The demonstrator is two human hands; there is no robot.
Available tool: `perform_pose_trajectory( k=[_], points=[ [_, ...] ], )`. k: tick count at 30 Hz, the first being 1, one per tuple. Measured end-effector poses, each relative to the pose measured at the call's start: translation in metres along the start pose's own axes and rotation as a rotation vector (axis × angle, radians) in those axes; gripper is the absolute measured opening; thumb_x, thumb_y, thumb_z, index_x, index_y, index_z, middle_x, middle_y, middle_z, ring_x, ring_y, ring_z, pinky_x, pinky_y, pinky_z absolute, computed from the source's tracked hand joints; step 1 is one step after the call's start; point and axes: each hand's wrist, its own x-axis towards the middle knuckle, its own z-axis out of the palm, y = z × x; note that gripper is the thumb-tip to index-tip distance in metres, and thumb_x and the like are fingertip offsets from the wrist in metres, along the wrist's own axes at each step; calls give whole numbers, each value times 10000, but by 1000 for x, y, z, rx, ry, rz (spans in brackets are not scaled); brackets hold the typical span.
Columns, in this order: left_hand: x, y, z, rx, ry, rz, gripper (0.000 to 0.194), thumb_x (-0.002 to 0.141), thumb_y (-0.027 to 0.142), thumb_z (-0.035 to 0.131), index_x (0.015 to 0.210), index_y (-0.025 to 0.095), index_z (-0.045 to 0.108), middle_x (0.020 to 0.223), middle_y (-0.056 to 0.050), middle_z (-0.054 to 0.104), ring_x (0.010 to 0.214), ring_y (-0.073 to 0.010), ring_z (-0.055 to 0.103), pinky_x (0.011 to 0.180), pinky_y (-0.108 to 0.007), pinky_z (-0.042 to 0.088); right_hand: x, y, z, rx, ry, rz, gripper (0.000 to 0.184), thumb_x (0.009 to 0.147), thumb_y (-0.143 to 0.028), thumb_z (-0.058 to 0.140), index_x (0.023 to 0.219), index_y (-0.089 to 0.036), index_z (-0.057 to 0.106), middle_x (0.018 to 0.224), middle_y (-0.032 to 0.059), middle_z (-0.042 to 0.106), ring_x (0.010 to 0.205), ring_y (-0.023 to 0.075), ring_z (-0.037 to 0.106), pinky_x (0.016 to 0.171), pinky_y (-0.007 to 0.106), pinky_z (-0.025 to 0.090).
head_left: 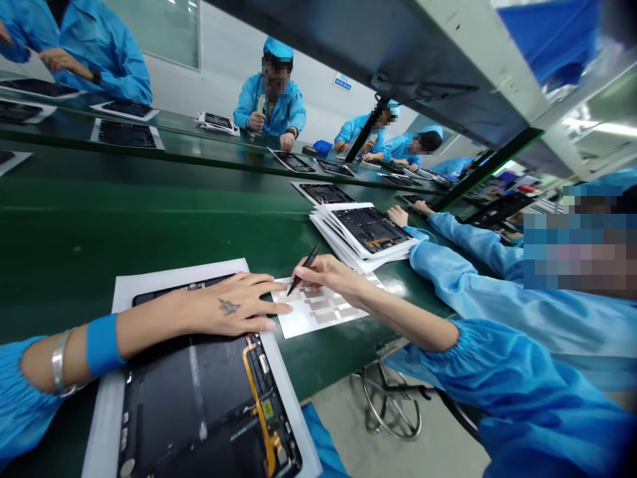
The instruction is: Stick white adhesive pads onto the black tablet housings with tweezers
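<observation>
Over label sheet (318,309), right hand (323,275) pinching black tweezers (307,265) (pointed tips).

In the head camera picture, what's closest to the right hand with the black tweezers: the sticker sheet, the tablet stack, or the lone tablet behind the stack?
1. White sticker sheet: right under the right hand and its black tweezers.
2. Stack of tablets: ahead, toward the right.
3. Lone tablet: farther ahead, behind the stack.
</observation>
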Motion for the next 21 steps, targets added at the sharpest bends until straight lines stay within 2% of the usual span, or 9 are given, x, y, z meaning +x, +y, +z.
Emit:
perform_pose_trajectory(
  k=[6,9,12,14,16,17,19,21],
  points=[
    [2,2,3,26,-35,-20,409,1031,409,426,1427,331,496,1545,-78,402,1433,-300,337,1133,-461,302,-10,5,1,89,156,-32,478,647,-621,789,672,-153,695,652,39,674,596,126,558,589,261,443],
    [1,3,3,20,-27,-7,413,1022,416,460,1424,332,504,1542,-74,410,1434,-306,346,1158,-473,276,-13,-9,-1,187,290,-155,479,652,-640,778,754,-177,705,673,25,642,629,142,573,613,275,477],
    [-12,-2,-11,51,25,-23,461,1027,451,442,1472,333,436,1596,-63,310,1472,-299,268,1186,-473,226,-11,-30,-1,194,374,-302,450,682,-636,764,788,-204,696,669,15,586,628,152,549,598,292,494],
    [-31,-7,-27,124,138,-134,457,1038,433,412,1476,304,426,1570,-74,358,1443,-293,317,1160,-457,269,-8,-41,3,172,371,-345,440,684,-631,769,794,-210,698,667,16,569,617,153,537,580,298,497],
    [-55,-13,-40,208,237,-285,383,1051,371,370,1368,245,544,1392,-90,553,1270,-267,507,1051,-401,388,-3,-46,12,171,327,-336,446,663,-623,789,793,-204,708,654,14,565,595,145,528,564,295,496],
    [-67,-15,-44,238,248,-345,357,1053,339,354,1277,219,605,1253,-87,628,1137,-244,579,968,-365,435,0,-46,18,179,289,-319,450,649,-615,801,788,-196,712,647,11,564,588,139,525,566,294,499],
    [-89,-18,-44,268,217,-393,341,1051,297,342,1124,188,658,1043,-71,661,943,-208,615,829,-313,465,9,-44,35,200,200,-276,459,631,-604,814,778,-180,716,633,4,562,590,132,523,595,297,514],
    [-104,-18,-34,264,195,-357,314,1049,277,354,1105,183,648,1017,-69,644,923,-197,603,797,-296,468,21,-41,56,214,121,-248,468,636,-606,804,775,-169,708,621,-3,563,609,134,530,654,315,524]
  ],
)
